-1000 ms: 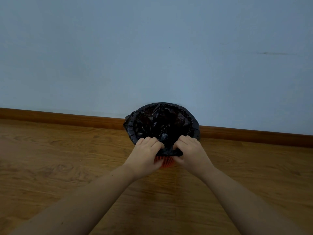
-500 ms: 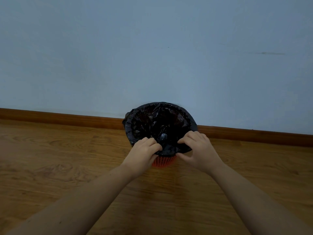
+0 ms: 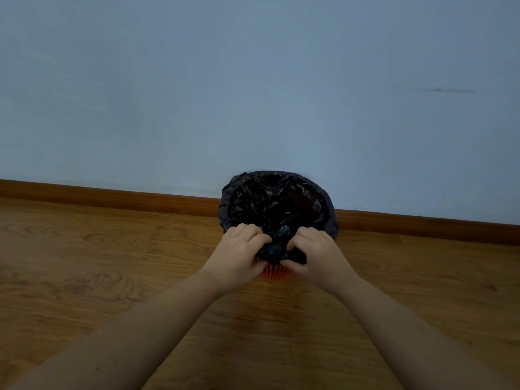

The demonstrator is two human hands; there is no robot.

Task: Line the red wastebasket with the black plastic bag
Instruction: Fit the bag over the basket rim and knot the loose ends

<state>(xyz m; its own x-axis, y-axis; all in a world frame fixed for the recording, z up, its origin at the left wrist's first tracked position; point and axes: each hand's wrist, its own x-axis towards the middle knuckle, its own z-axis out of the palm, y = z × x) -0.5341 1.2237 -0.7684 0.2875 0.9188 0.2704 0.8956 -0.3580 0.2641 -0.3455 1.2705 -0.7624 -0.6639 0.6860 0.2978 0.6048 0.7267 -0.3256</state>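
Both hands pinch bunched slack at the near rim: left hand (image 3: 237,254) and right hand (image 3: 316,256) grasp the black plastic bag (image 3: 277,209), which is draped over the red wastebasket (image 3: 274,273). This looks like the tightening step; next, the slack probably needs knotting or tucking snugly. The wastebasket stands on the wooden floor (image 3: 112,263) against the wall (image 3: 253,80).

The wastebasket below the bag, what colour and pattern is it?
Red wastebasket, ribbed mesh, seen in the head view.

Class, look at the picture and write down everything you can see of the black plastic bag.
The black plastic bag is thin, glossy, crinkled film. It sits open inside the red wastebasket, its mouth folded out over the visible rim, hiding most of the basket. At the near edge the slack is gathered into a bunch, gripped by the left hand and right hand on either side.
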